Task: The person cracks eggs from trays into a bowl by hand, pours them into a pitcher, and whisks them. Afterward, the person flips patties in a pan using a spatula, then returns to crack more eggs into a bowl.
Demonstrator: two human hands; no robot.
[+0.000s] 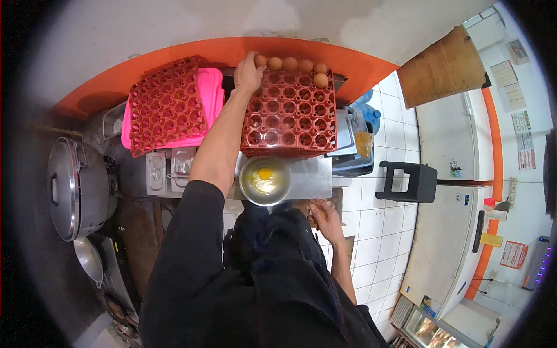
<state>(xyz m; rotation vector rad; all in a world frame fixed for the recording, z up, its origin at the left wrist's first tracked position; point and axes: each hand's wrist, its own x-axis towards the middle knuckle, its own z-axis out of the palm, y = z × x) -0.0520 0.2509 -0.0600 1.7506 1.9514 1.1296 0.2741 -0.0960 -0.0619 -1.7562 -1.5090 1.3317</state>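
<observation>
My left hand [249,75] reaches to the far left corner of the red egg tray [289,123]. Its fingers close around a brown egg [261,60] at the end of the back row. More brown eggs [290,64] sit along that row, with another egg [321,80] in front at the right. Close to my body, a metal bowl [279,194] holds a cracked egg [265,173] with its yolk whole. To the right of the bowl and lower, my right hand [326,220] has its fingers curled together; what they hold is not clear.
Another red egg tray [168,107] leans on a pink plastic container [213,93] at left. Lidded metal pans [155,168] sit in front of it. A big pot [72,188] stands far left. On the tiled floor at right is a black stool [415,182].
</observation>
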